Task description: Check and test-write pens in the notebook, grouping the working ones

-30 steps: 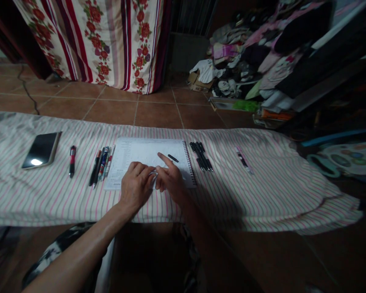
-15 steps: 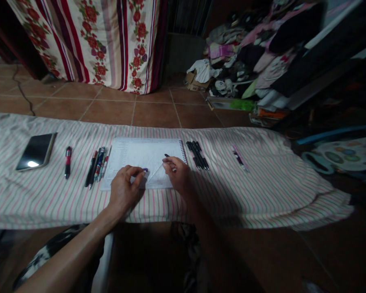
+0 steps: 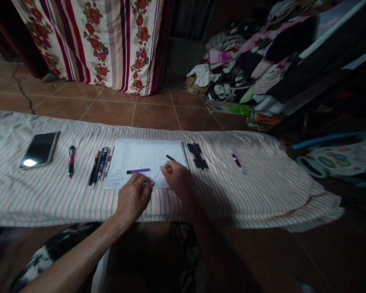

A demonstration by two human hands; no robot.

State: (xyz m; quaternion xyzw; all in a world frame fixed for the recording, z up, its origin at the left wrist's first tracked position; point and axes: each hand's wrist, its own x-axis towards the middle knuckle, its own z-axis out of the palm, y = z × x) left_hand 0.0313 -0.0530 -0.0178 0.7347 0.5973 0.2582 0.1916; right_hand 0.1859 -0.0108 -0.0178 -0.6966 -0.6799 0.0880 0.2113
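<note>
Over the lower part of a spiral notebook [image 3: 122, 162], my right hand [image 3: 177, 176] is closed on a thin pale pen-like rod [image 3: 157, 175], which slants down to the left. My left hand [image 3: 135, 194] pinches around the rod's lower end, near the notebook's front edge. A short black piece [image 3: 170, 158], possibly a pen cap, sticks out above my right fingers; whether they hold it I cannot tell. A purple pen [image 3: 140, 171] with a dark end lies on the page, just above my left fingers.
On the striped cloth [image 3: 262, 183], several pens [image 3: 101, 165] lie left of the notebook and several black pens [image 3: 197, 156] to its right. Farther left are a red-and-black pen [image 3: 71, 161] and a phone [image 3: 40, 148]. A pink-and-black pen [image 3: 238, 160] lies right.
My left hand has let go of the purple pen, which now lies on the page. It has moved right and down to the rod's lower end; my right hand still holds the rod.
</note>
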